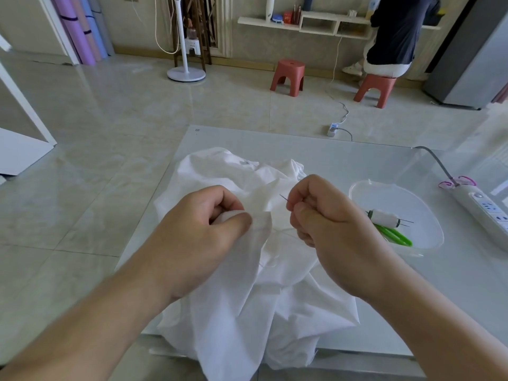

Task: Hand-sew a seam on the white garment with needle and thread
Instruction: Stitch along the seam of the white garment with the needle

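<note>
The white garment (pixel 255 298) lies crumpled on a pale mat (pixel 343 158) and hangs over the near edge. My left hand (pixel 200 229) pinches a raised fold of the cloth between thumb and fingers. Just right of that fold, my right hand (pixel 327 215) is closed around a thin needle (pixel 284 198), whose tip sticks out up and to the left, clear of the fabric. A faint white thread runs from the cloth below toward the right hand.
A clear plastic dish (pixel 423 243) to the right holds a white thread spool (pixel 383 217) with spare needles and green scissors (pixel 395 236). A white power strip (pixel 483 207) lies at the far right. Beyond the mat, a person sits on a red stool (pixel 375 88); another stool (pixel 288 77) and a fan stand (pixel 185 74) are on the floor.
</note>
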Available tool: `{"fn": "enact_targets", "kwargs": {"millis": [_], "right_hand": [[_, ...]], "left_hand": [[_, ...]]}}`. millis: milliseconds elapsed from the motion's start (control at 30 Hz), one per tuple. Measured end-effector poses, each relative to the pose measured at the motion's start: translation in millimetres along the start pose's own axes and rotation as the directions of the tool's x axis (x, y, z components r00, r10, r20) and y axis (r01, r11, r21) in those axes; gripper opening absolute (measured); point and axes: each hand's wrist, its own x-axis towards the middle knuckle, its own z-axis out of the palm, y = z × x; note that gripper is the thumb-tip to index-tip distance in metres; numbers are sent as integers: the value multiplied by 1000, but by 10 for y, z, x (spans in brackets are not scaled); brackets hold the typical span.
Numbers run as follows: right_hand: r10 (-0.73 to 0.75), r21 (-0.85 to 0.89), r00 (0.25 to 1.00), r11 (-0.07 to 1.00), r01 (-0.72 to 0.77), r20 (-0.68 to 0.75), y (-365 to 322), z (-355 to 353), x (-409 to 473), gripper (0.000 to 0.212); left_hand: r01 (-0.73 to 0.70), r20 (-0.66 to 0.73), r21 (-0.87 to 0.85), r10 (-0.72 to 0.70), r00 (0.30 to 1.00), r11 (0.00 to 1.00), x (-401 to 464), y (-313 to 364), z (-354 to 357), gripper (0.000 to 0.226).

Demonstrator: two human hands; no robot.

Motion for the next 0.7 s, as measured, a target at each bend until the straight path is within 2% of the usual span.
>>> {"fn": "enact_targets", "kwargs": {"millis": [133, 267, 367, 500, 700], "right_hand": [[-29, -32, 999, 999, 30, 45, -24, -37, -17, 22], [-57, -282, 997, 957, 68, 48, -95, -11, -48, 13], [-52, -337, 998, 939, 63, 42, -94, -15, -46, 22], [-89, -252, 990, 966, 58, -111, -92, -40, -23, 28], [-53, -209, 957, 978, -8, -286, -35, -92, 43, 26]], "left_hand": [[-10, -7, -15, 10, 1000, 1000, 1, 4, 4, 19], [-36, -28, -45, 35, 999, 998, 12, -27, 13, 23], [-76, -32, -39, 75, 997, 996, 11, -37, 19, 7], [-141, 31, -28, 142, 989, 990, -13, -4, 34, 12], [-111, 40, -35, 112, 993, 993, -16, 3, 52, 8]]}}
